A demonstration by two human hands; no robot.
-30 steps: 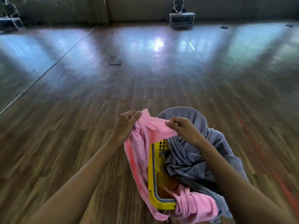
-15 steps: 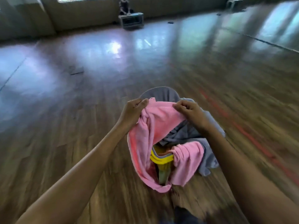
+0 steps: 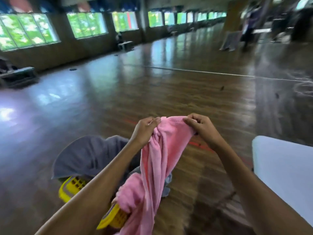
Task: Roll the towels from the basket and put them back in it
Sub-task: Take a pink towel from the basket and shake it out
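Note:
A pink towel [image 3: 152, 167] hangs twisted from both my hands, lifted above the floor. My left hand [image 3: 145, 129] grips its top edge on the left, and my right hand [image 3: 201, 126] pinches the same edge on the right. The towel's lower end still trails down to the yellow plastic basket [image 3: 72, 187] at the lower left, which my left forearm partly hides. A grey towel [image 3: 89, 155] is draped over the basket's far side.
A white table surface [image 3: 284, 168] juts in at the right edge. The wooden hall floor [image 3: 152, 89] stretches ahead, with low benches along the windowed wall and a person standing at the far right.
Both hands have lifted the pink towel higher and away from the basket. My view has swung up and to the right, so the basket now sits lower left and a white table appears.

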